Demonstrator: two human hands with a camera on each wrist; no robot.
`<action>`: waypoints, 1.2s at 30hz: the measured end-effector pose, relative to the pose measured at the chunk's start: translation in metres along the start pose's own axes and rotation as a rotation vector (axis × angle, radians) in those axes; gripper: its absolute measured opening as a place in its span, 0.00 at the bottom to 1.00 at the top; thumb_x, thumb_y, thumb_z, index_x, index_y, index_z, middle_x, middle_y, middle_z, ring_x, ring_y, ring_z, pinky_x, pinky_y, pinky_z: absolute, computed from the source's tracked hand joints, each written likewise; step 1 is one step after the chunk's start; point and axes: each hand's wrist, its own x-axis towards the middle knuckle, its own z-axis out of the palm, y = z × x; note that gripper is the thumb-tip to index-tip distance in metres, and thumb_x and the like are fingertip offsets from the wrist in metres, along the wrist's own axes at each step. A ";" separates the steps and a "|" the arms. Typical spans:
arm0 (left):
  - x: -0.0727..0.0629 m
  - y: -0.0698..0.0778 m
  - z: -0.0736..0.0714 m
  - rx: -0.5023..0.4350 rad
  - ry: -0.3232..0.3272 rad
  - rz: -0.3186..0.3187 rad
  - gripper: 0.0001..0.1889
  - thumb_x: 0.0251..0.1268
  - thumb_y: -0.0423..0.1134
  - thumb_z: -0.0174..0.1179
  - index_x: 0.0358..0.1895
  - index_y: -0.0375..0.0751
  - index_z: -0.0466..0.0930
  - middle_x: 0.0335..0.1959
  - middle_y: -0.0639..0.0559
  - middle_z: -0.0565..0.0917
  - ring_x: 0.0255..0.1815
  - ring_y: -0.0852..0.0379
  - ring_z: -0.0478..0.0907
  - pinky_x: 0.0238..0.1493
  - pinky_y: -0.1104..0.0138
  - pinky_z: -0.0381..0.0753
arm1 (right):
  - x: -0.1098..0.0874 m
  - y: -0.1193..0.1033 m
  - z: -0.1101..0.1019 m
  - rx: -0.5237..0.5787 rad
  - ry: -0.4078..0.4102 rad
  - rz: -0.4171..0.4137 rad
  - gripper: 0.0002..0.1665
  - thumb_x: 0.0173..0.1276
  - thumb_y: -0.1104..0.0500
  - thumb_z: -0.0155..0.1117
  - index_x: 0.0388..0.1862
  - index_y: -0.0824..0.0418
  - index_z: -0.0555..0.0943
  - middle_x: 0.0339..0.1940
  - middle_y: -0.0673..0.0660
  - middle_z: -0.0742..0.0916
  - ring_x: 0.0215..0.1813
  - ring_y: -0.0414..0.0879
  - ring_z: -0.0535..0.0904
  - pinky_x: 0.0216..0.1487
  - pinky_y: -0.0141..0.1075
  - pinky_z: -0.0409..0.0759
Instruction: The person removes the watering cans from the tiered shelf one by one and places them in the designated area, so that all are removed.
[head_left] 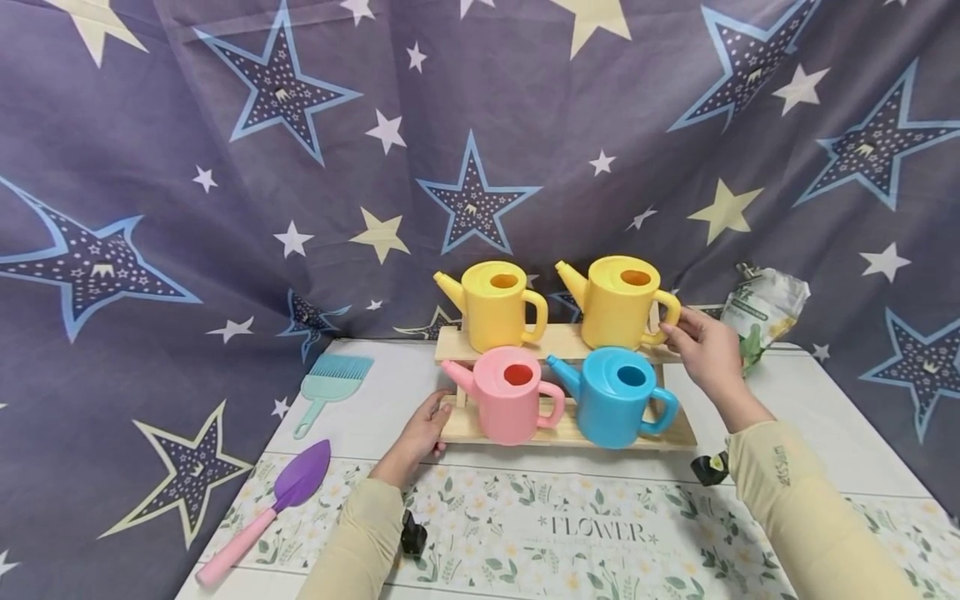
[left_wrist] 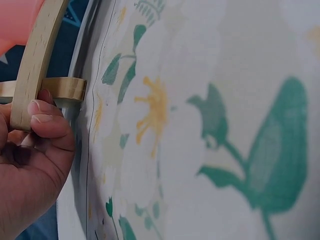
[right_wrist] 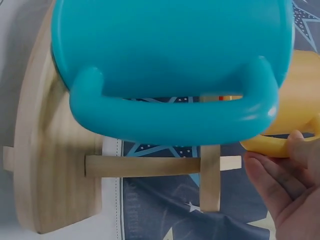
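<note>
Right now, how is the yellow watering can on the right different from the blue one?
The yellow can stands on the upper shelf; the blue can stands on the lower shelf, in front. The right grip pinches the yellow can's handle, but nobody is holding the blue can. Both stand upright, spouts pointing left, with a hole on top.

Reads "FLOWER" (head_left: 597, 529) in thin, dark, widely spaced capitals on the floral table cover (head_left: 525, 500), right of centre near the bottom of the head view, between two small starlike marks (head_left: 542, 520). Carries a line of much smaller, paler print (head_left: 600, 540) directly beneath that word, too faint to make out. Shows dark lettering (head_left: 782, 467) near the cuff (head_left: 742, 446) of the right sleeve (head_left: 817, 517), at lower right of the frame, too small to spell out for certain. Bears fine green print (head_left: 750, 310) on the white bag (head_left: 783, 292) at middle right, likewise illegible.
</note>
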 end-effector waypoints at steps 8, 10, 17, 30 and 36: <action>-0.002 0.001 0.001 -0.007 0.000 -0.009 0.25 0.81 0.44 0.41 0.75 0.46 0.56 0.29 0.46 0.77 0.15 0.61 0.67 0.16 0.71 0.69 | -0.010 0.000 -0.022 0.013 0.080 0.020 0.20 0.73 0.58 0.61 0.56 0.72 0.79 0.44 0.69 0.86 0.29 0.19 0.74 0.31 0.15 0.74; -0.001 0.001 0.001 -0.006 0.000 -0.007 0.25 0.81 0.44 0.41 0.75 0.46 0.56 0.28 0.47 0.76 0.15 0.61 0.67 0.16 0.71 0.69 | -0.015 0.000 -0.031 0.005 0.107 0.029 0.21 0.72 0.58 0.62 0.57 0.71 0.79 0.44 0.70 0.86 0.28 0.16 0.72 0.31 0.15 0.74; -0.001 0.001 0.001 -0.006 -0.009 -0.009 0.24 0.81 0.44 0.42 0.75 0.47 0.57 0.27 0.46 0.76 0.15 0.60 0.67 0.16 0.70 0.70 | -0.037 0.006 -0.060 -0.025 0.214 0.075 0.22 0.71 0.58 0.62 0.59 0.70 0.79 0.45 0.70 0.85 0.27 0.14 0.72 0.30 0.14 0.73; -0.002 0.004 0.000 -0.011 -0.025 -0.045 0.25 0.81 0.46 0.40 0.76 0.49 0.54 0.26 0.48 0.77 0.15 0.60 0.67 0.16 0.70 0.69 | -0.080 0.035 -0.091 -0.080 0.423 0.256 0.21 0.69 0.58 0.65 0.60 0.63 0.80 0.48 0.68 0.84 0.26 0.11 0.70 0.30 0.11 0.71; -0.001 0.005 0.000 -0.006 -0.025 -0.057 0.25 0.81 0.47 0.40 0.76 0.49 0.53 0.26 0.49 0.77 0.15 0.61 0.67 0.17 0.70 0.69 | -0.098 0.054 -0.080 -0.157 0.451 0.235 0.19 0.69 0.58 0.65 0.56 0.65 0.82 0.43 0.69 0.86 0.25 0.09 0.66 0.36 0.11 0.67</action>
